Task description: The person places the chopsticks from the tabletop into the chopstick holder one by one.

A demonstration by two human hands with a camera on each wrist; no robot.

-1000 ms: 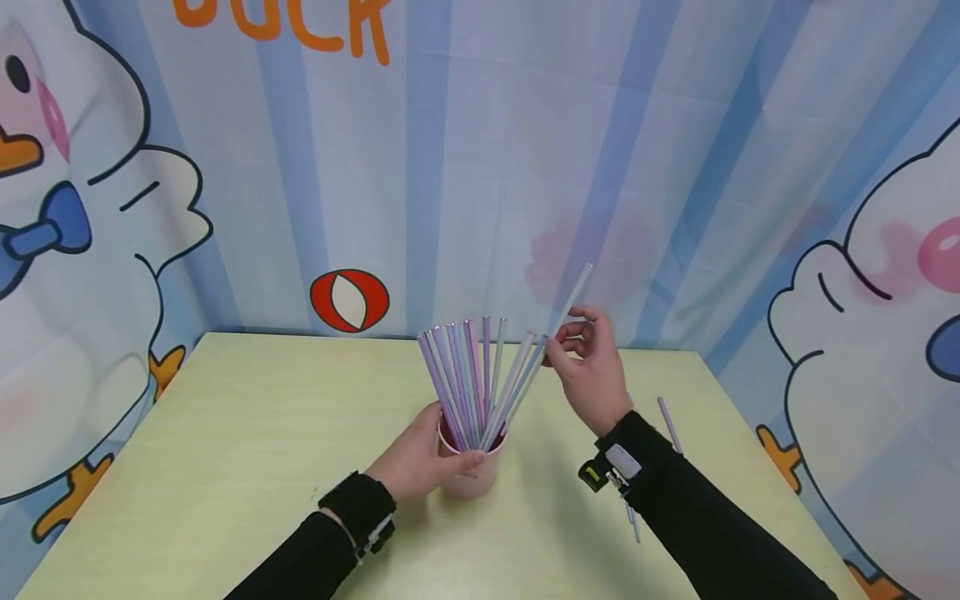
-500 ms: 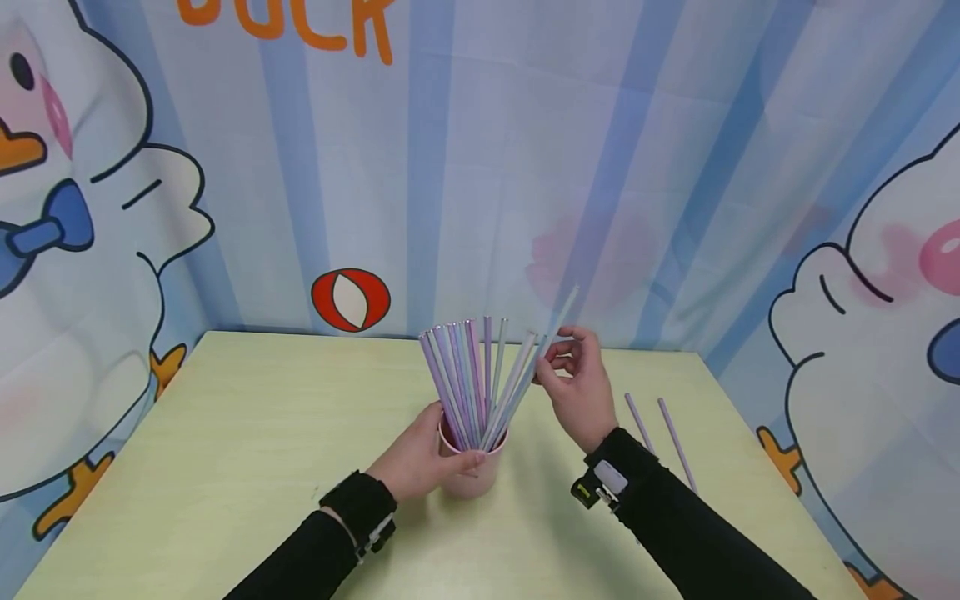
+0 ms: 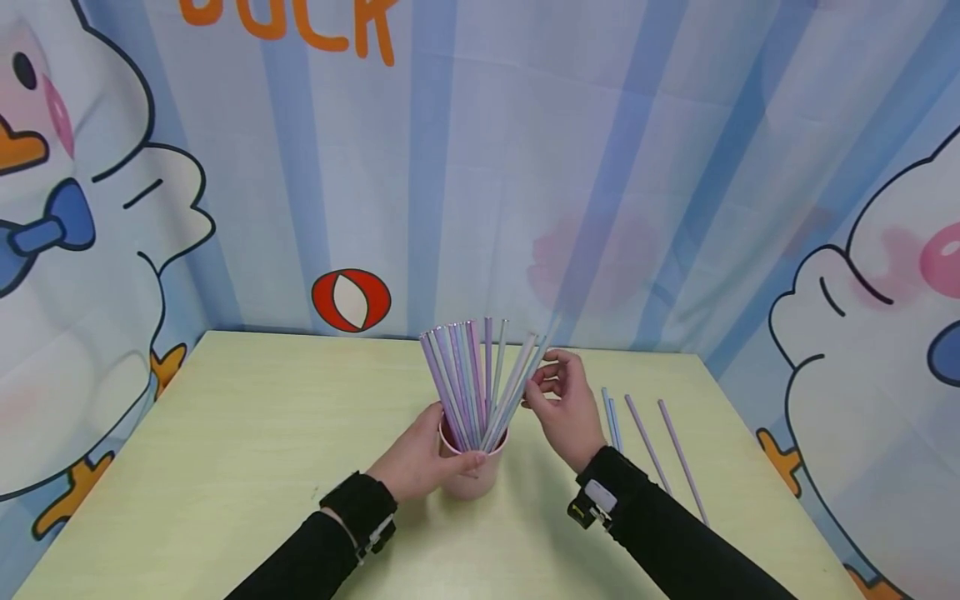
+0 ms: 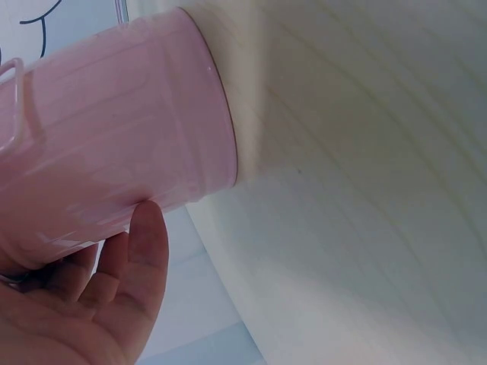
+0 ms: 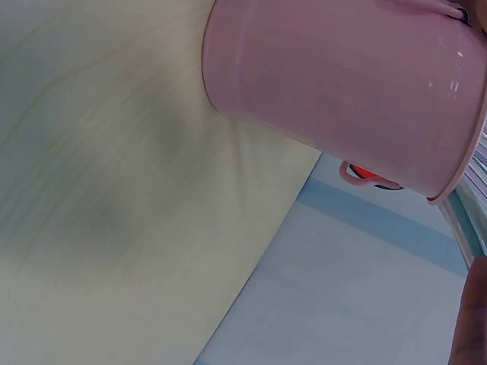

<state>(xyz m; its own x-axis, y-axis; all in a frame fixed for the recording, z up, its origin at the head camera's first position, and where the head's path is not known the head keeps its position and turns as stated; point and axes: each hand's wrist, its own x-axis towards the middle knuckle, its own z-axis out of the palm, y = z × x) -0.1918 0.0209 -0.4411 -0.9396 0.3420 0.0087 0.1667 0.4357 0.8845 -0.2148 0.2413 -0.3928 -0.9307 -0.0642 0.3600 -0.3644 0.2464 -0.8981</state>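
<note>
A pink bucket [image 3: 472, 485] with small side handles stands upright on the table, full of purple, pale blue and whitish drinking straws [image 3: 459, 379] that fan out above its rim. My left hand [image 3: 423, 458] grips it from the left, thumb across the front near the rim; in the left wrist view curled fingers [image 4: 148, 251] lie against its side. To the right of the bucket, my right hand [image 3: 564, 408] pinches a pale blue straw [image 3: 546, 340] that leans right, its lower end inside the bucket. Only a fingertip of that hand shows in the right wrist view.
Two purple straws [image 3: 684, 461] and blue straws [image 3: 611, 419] lie on the table's right part, partly hidden by my right forearm. A striped curtain [image 3: 495, 167] with duck prints hangs right behind the wooden table [image 3: 262, 417].
My right hand has moved down and left, lowering the pale blue straw into the bucket. More of the straws on the table have come into view. The left hand stays on the bucket.
</note>
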